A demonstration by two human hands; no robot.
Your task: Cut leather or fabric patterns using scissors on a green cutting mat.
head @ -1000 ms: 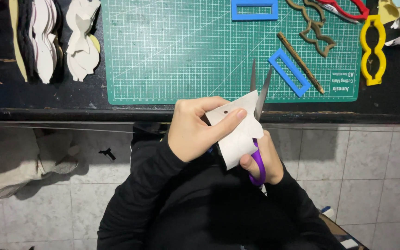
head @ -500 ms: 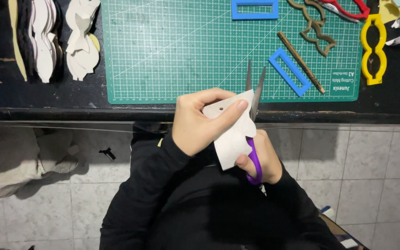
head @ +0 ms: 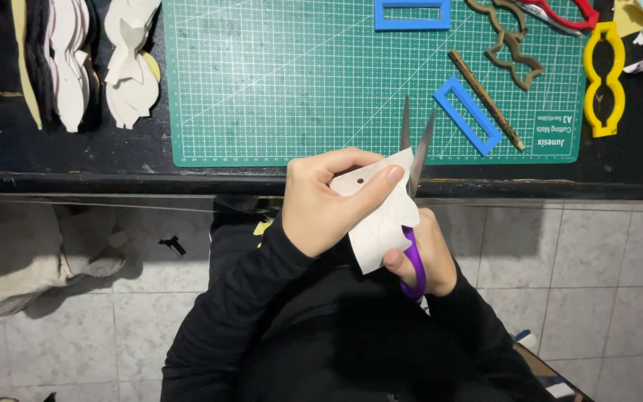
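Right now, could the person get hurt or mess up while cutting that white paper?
Maybe. The left hand pinches the white paper piece with a fingertip close to the open blades of the purple-handled scissors, so a snip might nick it. The work is held in the air past the table edge, not over the green cutting mat, so offcuts would likely drop to the tiled floor. The right hand is partly hidden by the paper, making aim harder.

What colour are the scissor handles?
Purple, on the scissors in the right hand; seen in the head view.
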